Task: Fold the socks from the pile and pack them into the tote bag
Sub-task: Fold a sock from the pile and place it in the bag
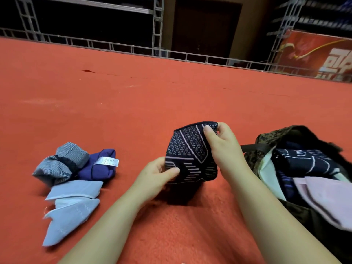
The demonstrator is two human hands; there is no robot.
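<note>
A folded dark navy sock with a pale diamond and stripe pattern (190,155) is held up above the red carpet in the middle of the head view. My left hand (158,176) pinches its lower left corner with the thumb on top. My right hand (222,147) grips its upper right edge. The tote bag (270,141), dark olive with a pattern, lies open at the right, with dark striped socks (302,161) and a pale pink piece (327,197) inside. The pile sits at the left: grey striped socks (62,164), a purple sock with a white label (101,166), light blue socks (72,204).
Red carpet (133,111) covers the floor all around. A low metal railing (133,49) runs along its far edge, with metal truss posts (158,25) behind. A red banner (320,56) stands at the back right.
</note>
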